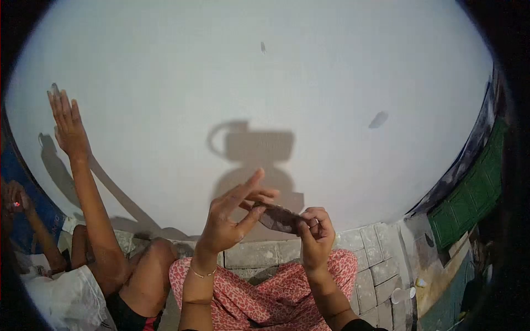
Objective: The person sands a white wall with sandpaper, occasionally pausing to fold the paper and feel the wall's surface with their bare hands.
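Observation:
A thin, flat, greyish-brown piece (280, 219), longer than it is wide, is held up between my two hands in front of the white wall. I cannot make out what kind of thing it is. My right hand (317, 234), with a ring on a finger, pinches its right end between thumb and bent fingers. At its left end the thumb of my left hand (226, 220) presses on the edge, while the index finger points up and other fingers lie behind. A thin bracelet (204, 274) circles my left wrist.
A white wall (342, 66) with grey marks (379, 119) stands ahead. At left, another person's hand (70, 129) reaches up to it. Paving blocks (251, 255) border my patterned trousers (270, 298). A green panel (466, 190) and a clear cup (403, 295) are at right.

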Tool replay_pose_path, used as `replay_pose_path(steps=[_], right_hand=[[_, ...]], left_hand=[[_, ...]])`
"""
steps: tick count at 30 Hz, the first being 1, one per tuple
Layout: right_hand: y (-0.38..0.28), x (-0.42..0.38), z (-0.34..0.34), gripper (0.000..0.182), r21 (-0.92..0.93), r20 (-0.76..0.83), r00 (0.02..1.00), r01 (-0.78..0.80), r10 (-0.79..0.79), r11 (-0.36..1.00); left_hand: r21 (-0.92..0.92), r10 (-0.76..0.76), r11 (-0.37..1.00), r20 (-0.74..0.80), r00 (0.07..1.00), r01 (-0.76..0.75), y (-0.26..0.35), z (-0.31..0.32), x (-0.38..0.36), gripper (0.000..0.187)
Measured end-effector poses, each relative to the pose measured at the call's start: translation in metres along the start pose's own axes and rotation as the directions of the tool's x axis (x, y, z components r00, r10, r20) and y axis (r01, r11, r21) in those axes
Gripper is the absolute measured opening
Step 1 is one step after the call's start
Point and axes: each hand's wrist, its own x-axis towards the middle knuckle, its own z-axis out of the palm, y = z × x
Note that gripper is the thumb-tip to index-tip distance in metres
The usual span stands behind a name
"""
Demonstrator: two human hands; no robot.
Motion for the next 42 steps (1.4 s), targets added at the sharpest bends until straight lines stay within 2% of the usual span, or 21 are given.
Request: replay_pose_path(steps=[1,3,4,6,7,8,10,11,15,17,19,21,25,28,30,31,33,34,36,39,42], right_hand=[[0.000,-0.001,0.000,0.020,0.001,0.005,1.000,0.007,-0.007,1.000],[-0.003,0.001,0.002,0.035,0.262,0.008,0.976,-0.212,0.218,0.941],[-0.009,0.004,0.003,0.035,0.262,0.012,0.977,-0.207,0.212,0.943],[-0.022,0.007,0.003,0.054,0.520,0.288,0.872,-0.490,0.397,0.699],[-0.014,0.008,-0.005,0.064,0.490,0.361,0.846,-0.530,0.393,0.692],[-0.014,0.007,-0.004,0.064,0.489,0.361,0.846,-0.530,0.392,0.693],[-0.019,0.006,0.000,0.060,0.353,0.407,0.866,-0.442,0.290,0.825],[-0.017,0.006,-0.003,0.051,0.301,0.415,0.868,-0.415,0.273,0.859],[-0.014,0.009,-0.008,0.042,0.290,0.371,0.865,-0.454,0.338,0.843],[-0.010,0.010,-0.008,0.033,0.282,0.274,0.884,-0.451,0.379,0.847],[-0.010,0.009,-0.010,0.030,0.245,0.298,0.859,-0.490,0.416,0.836],[-0.010,0.007,-0.010,0.026,0.207,0.318,0.832,-0.529,0.455,0.823],[-0.018,0.007,-0.004,0.021,0.247,0.287,0.863,-0.486,0.416,0.838],[-0.022,0.011,0.001,0.020,0.320,0.231,0.896,-0.437,0.378,0.841],[-0.021,0.011,0.001,0.019,0.348,0.191,0.919,-0.393,0.346,0.851],[-0.018,0.010,-0.001,0.019,0.368,0.184,0.925,-0.377,0.331,0.850],[-0.016,0.011,-0.003,0.020,0.386,0.177,0.932,-0.361,0.316,0.849],[-0.015,0.011,-0.002,0.020,0.369,0.165,0.934,-0.357,0.318,0.858],[-0.014,0.010,-0.003,0.020,0.352,0.152,0.935,-0.354,0.320,0.867],[-0.014,0.009,-0.005,0.021,0.346,0.188,0.926,-0.374,0.327,0.860],[-0.018,0.009,-0.004,0.023,0.369,0.145,0.920,-0.392,0.365,0.842]], left_hand=[[0.002,0.007,1.000,-0.005,1.000,-0.007,0.002,0.000,-0.001,0.070],[-0.039,0.000,0.999,0.018,1.000,0.001,0.006,0.000,0.000,0.066],[-0.037,0.006,0.999,0.014,1.000,-0.005,0.006,0.000,0.001,0.066],[-0.113,-0.014,0.993,0.031,0.999,0.017,0.007,0.001,0.001,0.064],[-0.115,-0.013,0.993,0.030,0.999,0.017,0.005,0.002,0.000,0.064],[-0.120,-0.019,0.992,0.038,0.999,0.023,0.001,0.003,-0.001,0.064],[-0.129,-0.023,0.991,0.043,0.999,0.028,-0.006,0.004,-0.001,0.064],[-0.159,-0.028,0.987,0.027,0.999,0.032,-0.008,0.004,0.001,0.064],[-0.135,-0.074,0.988,0.009,0.997,0.075,-0.004,0.002,0.003,0.067],[-0.136,-0.090,0.986,0.043,0.995,0.095,-0.001,0.001,0.003,0.070],[-0.137,-0.108,0.984,0.077,0.991,0.118,-0.003,0.003,0.003,0.072],[-0.133,-0.031,0.990,0.108,0.994,0.045,-0.008,0.006,0.002,0.074],[-0.193,-0.015,0.980,0.122,0.992,0.039,-0.012,0.011,0.002,0.075],[-0.235,-0.074,0.967,0.109,0.991,0.099,-0.011,0.012,0.003,0.074],[-0.144,-0.205,0.964,0.123,0.971,0.222,-0.008,0.009,0.004,0.070],[-0.145,-0.205,0.964,0.122,0.971,0.222,-0.010,0.009,0.003,0.070],[-0.186,-0.297,0.916,0.277,0.914,0.355,-0.017,0.008,0.002,0.063],[-0.187,-0.297,0.916,0.277,0.914,0.355,-0.016,0.009,0.001,0.063],[-0.082,-0.414,0.875,0.382,0.826,0.477,-0.012,0.011,0.001,0.056],[-0.167,-0.370,0.888,0.293,0.881,0.429,-0.017,0.017,0.000,0.050],[-0.117,-0.410,0.893,0.188,0.892,0.435,-0.011,0.016,0.004,0.051]])
